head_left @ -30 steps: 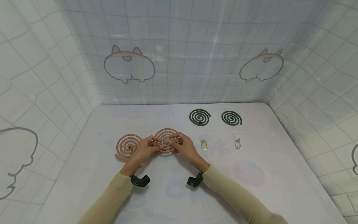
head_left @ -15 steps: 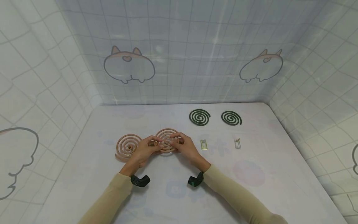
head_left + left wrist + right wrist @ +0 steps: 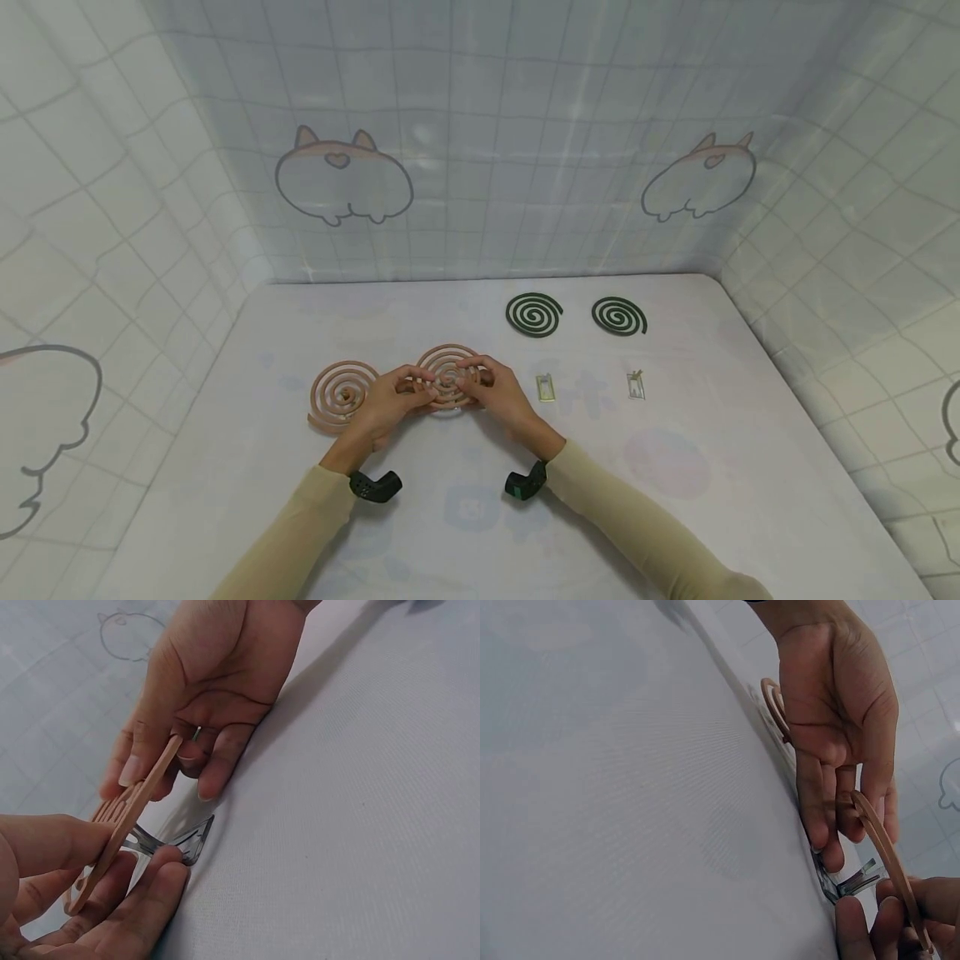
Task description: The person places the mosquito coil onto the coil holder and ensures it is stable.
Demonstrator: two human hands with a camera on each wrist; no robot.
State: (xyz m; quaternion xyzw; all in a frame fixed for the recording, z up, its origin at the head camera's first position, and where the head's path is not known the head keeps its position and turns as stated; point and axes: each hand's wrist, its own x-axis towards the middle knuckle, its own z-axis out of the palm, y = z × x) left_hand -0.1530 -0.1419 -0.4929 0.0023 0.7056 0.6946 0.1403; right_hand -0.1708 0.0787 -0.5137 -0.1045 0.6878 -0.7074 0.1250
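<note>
In the head view, both hands hold a brown spiral mosquito coil (image 3: 448, 346) at the middle of the table. My left hand (image 3: 384, 407) pinches its left side, thumb on top and fingers beneath. From the right, my right hand (image 3: 504, 400) grips the opposite side, thumb and index finger near the coil's centre. Under the coil, the left wrist view shows a small metal coil stand (image 3: 196, 841) with raised prongs, close to the left fingertips. That coil tilts edge-on in the right wrist view. A second brown coil (image 3: 318, 393) lies beside the left hand, partly behind it.
Two green mosquito coils (image 3: 533, 315) (image 3: 618, 316) lie at the back right. Nearer, a yellowish metal stand (image 3: 546, 387) and a silver metal stand (image 3: 636, 386) rest on the white table (image 3: 585, 517). Sheeted walls with grid lines (image 3: 480, 167) enclose the back and sides.
</note>
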